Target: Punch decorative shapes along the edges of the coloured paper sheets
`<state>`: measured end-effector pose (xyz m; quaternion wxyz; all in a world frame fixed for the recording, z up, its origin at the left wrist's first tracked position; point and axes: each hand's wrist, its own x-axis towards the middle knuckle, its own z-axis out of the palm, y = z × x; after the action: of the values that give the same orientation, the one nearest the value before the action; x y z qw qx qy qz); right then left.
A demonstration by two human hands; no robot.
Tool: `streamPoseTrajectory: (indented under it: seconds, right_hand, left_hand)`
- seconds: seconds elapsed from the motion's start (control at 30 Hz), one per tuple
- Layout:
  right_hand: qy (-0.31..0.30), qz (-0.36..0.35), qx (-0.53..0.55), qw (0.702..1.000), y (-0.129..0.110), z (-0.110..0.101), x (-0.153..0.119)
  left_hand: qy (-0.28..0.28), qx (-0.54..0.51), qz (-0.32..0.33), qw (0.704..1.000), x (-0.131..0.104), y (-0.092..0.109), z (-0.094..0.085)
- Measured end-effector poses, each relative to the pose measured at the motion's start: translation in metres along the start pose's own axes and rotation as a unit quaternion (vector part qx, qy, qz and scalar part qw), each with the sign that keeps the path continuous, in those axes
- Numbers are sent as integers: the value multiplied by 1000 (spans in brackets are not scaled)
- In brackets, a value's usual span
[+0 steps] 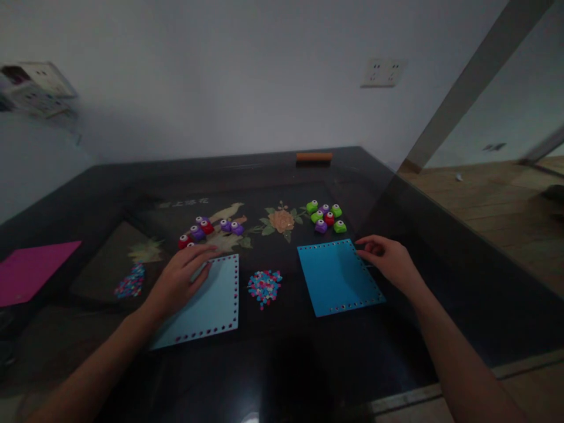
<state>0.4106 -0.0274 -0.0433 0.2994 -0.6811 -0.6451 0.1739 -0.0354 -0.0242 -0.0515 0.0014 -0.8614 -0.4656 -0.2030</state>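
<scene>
My left hand (180,276) rests on the upper part of a pale blue paper sheet (207,305), its fingers stretched out and the thumb apart. Small punched holes run along that sheet's right and bottom edges. At the upper right corner of a brighter blue paper sheet (337,276), my right hand (388,258) has its thumb and fingers closed on the edge. Holes line the top, right and bottom edges of this sheet. Between the two sheets lies a pile of pink, blue and white paper bits (264,286).
Red and purple craft punches (198,229) lie behind the pale sheet. Green, purple and red ones (326,217) stand behind the blue sheet. More paper bits (131,282) and a magenta sheet (37,270) are leftward. An orange-brown roll (314,157) lies near the wall.
</scene>
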Motion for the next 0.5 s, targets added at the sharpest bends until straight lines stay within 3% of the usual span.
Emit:
streamPoseTrajectory:
  seconds: [0.13,0.33,0.5]
  right_hand:
    - [36,3,20,999,7,-2,3]
    - [84,40,27,995,14,-2,7]
    - [31,-18,47,998,-22,12,3]
  left_hand:
    - [23,2,-51,998,-8,-25,-10]
    - [-18,19,-72,997,-10,-33,-21]
    - [-83,46,-55,994,-12,-35,-27]
